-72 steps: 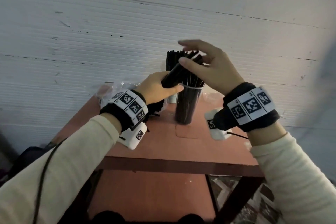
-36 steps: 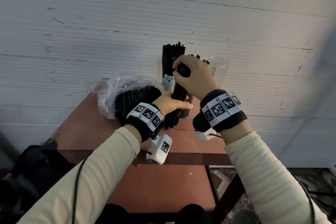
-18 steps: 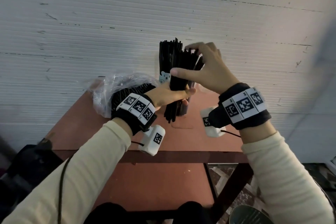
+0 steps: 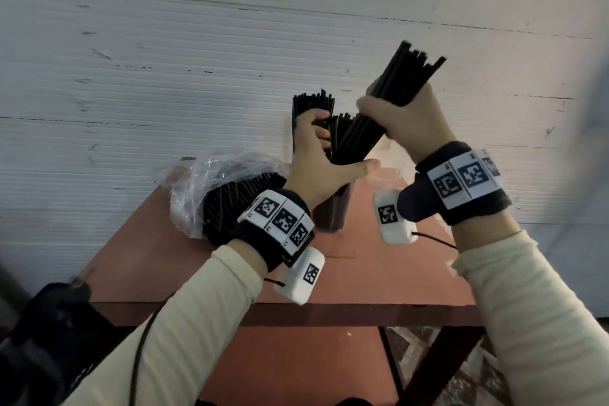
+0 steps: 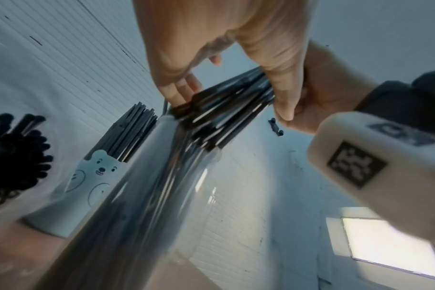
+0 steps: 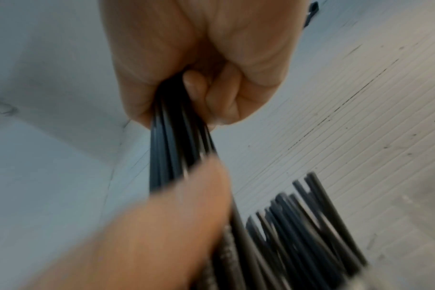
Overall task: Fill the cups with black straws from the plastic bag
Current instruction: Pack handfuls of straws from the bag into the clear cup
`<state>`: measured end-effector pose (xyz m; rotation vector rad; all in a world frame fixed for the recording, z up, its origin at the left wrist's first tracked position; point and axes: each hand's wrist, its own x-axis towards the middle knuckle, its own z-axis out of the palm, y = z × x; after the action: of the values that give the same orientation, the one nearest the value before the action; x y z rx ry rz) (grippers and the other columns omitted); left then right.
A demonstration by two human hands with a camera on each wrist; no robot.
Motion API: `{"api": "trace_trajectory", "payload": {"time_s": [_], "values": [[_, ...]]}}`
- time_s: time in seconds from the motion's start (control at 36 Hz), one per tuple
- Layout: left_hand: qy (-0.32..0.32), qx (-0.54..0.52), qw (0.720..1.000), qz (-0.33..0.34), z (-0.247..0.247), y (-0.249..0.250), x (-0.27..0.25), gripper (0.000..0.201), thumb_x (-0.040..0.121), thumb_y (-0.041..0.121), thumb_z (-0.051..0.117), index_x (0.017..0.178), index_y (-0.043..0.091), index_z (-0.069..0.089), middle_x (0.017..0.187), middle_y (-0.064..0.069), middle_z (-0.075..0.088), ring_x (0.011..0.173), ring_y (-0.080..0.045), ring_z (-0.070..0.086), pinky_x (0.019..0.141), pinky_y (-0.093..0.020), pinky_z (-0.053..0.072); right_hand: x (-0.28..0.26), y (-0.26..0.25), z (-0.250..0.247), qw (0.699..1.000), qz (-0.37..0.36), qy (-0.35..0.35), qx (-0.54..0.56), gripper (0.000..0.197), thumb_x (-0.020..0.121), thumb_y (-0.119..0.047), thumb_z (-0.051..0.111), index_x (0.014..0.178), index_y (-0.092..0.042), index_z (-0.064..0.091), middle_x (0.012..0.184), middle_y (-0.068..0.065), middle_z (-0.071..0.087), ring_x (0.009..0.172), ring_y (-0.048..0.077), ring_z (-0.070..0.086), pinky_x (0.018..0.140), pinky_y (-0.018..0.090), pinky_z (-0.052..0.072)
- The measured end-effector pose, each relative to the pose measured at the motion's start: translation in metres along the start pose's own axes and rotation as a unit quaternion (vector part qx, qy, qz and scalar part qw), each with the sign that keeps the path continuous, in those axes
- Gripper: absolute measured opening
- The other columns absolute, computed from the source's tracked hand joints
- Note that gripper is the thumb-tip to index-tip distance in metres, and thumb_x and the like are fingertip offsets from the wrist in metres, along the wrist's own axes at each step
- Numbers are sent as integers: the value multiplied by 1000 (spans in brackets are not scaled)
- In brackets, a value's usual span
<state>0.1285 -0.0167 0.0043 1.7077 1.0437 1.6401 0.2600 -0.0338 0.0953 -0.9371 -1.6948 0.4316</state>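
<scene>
My right hand (image 4: 407, 119) grips a bundle of black straws (image 4: 408, 76), tilted up to the right, its lower ends pointing into the clear cup (image 4: 333, 211). In the right wrist view the right hand (image 6: 199, 88) is a fist round the black straws (image 6: 176, 149). My left hand (image 4: 316, 155) is at the cup's mouth, fingers curled behind the straws and thumb stretched under the bundle. Seen from the left wrist, the left hand (image 5: 232, 102) encircles the straws above the clear cup (image 5: 159, 186). The bear cup (image 5: 94, 176) stands full behind. The plastic bag (image 4: 211, 188) lies to the left with straws inside.
The cups and bag sit at the far edge of a small reddish table (image 4: 379, 273) against a white ribbed wall (image 4: 164, 76). A dark bag (image 4: 39, 339) lies on the floor at the left. Tiled floor shows under the table's right side.
My right hand has closed on a bundle of straws and lifted it up and to the right, tilting it. My left hand has risen from the cup's side to its mouth.
</scene>
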Motion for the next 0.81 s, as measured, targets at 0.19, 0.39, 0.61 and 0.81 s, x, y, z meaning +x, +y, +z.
{"api": "trace_trajectory", "payload": {"time_s": [0.19,0.39,0.61,0.81], "values": [[-58,59,993,-88,3,-30,22,140,49,43,90,148,38,-8,154,-5,19,142,-18,25,118,-43,26,40,8,-22,993,62,89,42,15,73,-18,67,76,-10,55,67,7,47,60,19,46,48,24,32],[-111,96,977,-152,-3,-42,33,102,64,31,88,145,19,28,124,5,56,116,-15,55,96,-29,42,63,20,-19,992,94,84,14,21,75,-16,67,70,-15,46,66,6,42,61,21,40,45,24,28],[-110,121,978,-131,-6,-44,30,86,67,32,88,136,16,40,125,2,58,115,-15,55,100,-31,42,81,7,-11,995,72,64,19,33,74,-14,66,59,-19,37,56,-1,36,48,16,31,43,25,24],[-116,120,975,-147,-6,-40,29,87,67,32,87,137,17,38,126,2,57,117,-16,54,102,-34,43,78,15,-6,997,59,44,-20,38,73,-16,66,56,-21,32,53,-6,34,41,9,31,42,21,28]]}}
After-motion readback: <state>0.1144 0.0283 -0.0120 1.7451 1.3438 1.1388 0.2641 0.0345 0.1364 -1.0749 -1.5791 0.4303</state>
